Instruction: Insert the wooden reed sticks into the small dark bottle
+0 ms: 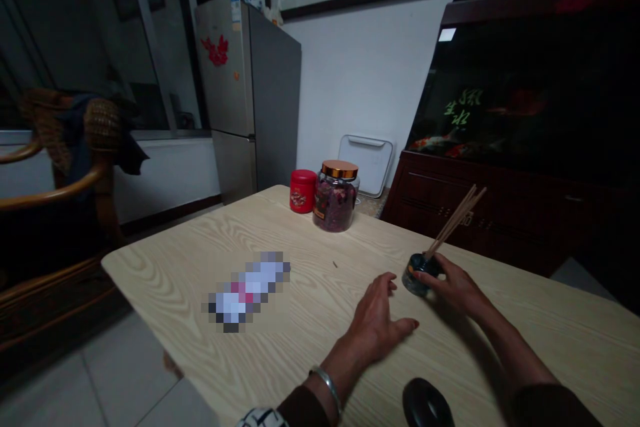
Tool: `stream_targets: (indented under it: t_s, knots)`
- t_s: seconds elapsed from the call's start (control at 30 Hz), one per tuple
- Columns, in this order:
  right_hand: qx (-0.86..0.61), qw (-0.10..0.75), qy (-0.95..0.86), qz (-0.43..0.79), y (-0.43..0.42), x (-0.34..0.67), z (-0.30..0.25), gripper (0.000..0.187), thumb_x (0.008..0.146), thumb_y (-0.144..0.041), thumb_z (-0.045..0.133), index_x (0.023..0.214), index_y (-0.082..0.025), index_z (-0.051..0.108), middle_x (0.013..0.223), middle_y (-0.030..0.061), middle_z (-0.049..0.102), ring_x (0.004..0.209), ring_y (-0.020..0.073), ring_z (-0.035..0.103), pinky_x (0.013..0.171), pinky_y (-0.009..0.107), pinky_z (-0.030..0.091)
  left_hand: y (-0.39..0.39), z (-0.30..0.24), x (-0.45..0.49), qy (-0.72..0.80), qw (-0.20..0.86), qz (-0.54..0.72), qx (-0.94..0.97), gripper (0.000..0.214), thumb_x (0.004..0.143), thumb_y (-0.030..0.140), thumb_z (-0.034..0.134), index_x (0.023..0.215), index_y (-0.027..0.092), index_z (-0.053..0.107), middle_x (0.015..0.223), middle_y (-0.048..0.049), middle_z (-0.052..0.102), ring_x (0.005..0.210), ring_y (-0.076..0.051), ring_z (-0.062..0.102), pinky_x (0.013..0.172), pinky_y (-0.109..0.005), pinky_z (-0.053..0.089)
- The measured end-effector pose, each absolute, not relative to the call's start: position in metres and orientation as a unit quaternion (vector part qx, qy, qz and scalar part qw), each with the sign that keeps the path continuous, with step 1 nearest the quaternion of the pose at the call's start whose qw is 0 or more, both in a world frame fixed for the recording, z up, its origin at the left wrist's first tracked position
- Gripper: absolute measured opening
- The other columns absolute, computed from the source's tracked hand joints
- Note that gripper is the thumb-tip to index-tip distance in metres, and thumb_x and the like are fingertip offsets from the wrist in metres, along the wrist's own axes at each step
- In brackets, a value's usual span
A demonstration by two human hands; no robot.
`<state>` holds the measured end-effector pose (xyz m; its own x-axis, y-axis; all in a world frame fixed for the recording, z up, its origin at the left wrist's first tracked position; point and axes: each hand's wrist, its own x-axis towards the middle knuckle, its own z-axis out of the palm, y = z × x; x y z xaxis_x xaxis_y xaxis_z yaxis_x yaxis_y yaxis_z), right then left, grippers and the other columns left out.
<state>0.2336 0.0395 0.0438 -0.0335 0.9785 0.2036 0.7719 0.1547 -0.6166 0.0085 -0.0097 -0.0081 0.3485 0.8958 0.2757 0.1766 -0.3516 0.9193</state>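
My right hand [456, 288] is wrapped around a small dark jar [419, 272] that stands on the light wooden table [190, 260]. Several thin wooden sticks [456, 219] lean out of the jar up and to the right. My left hand [380, 320] lies flat on the table just left of the jar, fingers spread, holding nothing. A bracelet sits on the left wrist.
A glass jar with a copper lid [336, 196] and a red tin [303, 191] stand at the table's far edge. A blurred packet [249, 290] lies mid-table. A dark rounded object [427, 404] sits near me. A fridge [250, 93], chair [60, 193] and fish tank [530, 93] surround the table.
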Motion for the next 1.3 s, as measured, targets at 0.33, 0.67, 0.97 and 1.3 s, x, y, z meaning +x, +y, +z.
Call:
stream_targets:
  t_s: [0.33, 0.67, 0.97, 1.3]
  knots:
    - [-0.666, 0.462, -0.559, 0.177, -0.027, 0.221, 0.010, 0.039, 0.078, -0.055, 0.060, 0.098, -0.022, 0.063, 0.062, -0.0031, 0.051, 0.059, 0.0201, 0.057, 0.059, 0.036, 0.048, -0.010, -0.003, 0.010, 0.370, 0.492, 0.466, 0.636, 0.029, 0.078, 0.027, 0.063, 0.105, 0.017, 0.063, 0.058, 0.0072, 0.044, 0.054, -0.010, 0.041, 0.056, -0.023, 0.035]
    - [-0.367, 0.678, -0.476, 0.423, -0.127, 0.193, 0.173, 0.060, 0.077, -0.027, 0.062, 0.136, -0.033, 0.053, 0.062, -0.0110, 0.022, 0.045, 0.0070, 0.010, 0.038, 0.017, 0.021, -0.044, 0.117, -0.016, 0.036, 0.759, 0.487, 0.431, 0.082, 0.069, 0.015, 0.067, 0.146, 0.025, 0.040, 0.054, 0.0136, 0.022, 0.043, -0.004, 0.007, 0.042, -0.016, 0.015]
    - [-0.301, 0.715, -0.551, 0.307, -0.155, 0.173, 0.252, 0.074, 0.075, -0.036, 0.050, 0.148, -0.042, 0.038, 0.056, -0.0128, 0.006, 0.044, 0.0078, -0.008, 0.033, 0.018, 0.004, -0.063, 0.204, -0.027, -0.175, 0.724, 0.521, 0.418, 0.088, 0.069, 0.007, 0.063, 0.148, 0.034, 0.034, 0.056, 0.0116, 0.009, 0.043, -0.005, -0.002, 0.035, -0.014, 0.010]
    - [-0.137, 0.731, -0.466, 0.479, -0.139, 0.172, 0.192, 0.083, 0.073, -0.024, 0.058, 0.151, -0.037, 0.034, 0.053, -0.0159, 0.008, 0.039, 0.0024, -0.013, 0.031, 0.015, -0.009, -0.057, 0.140, -0.004, -0.210, 0.775, 0.518, 0.296, 0.090, 0.068, 0.002, 0.060, 0.147, 0.035, 0.034, 0.054, 0.0121, 0.007, 0.042, -0.005, -0.005, 0.034, -0.015, 0.001]
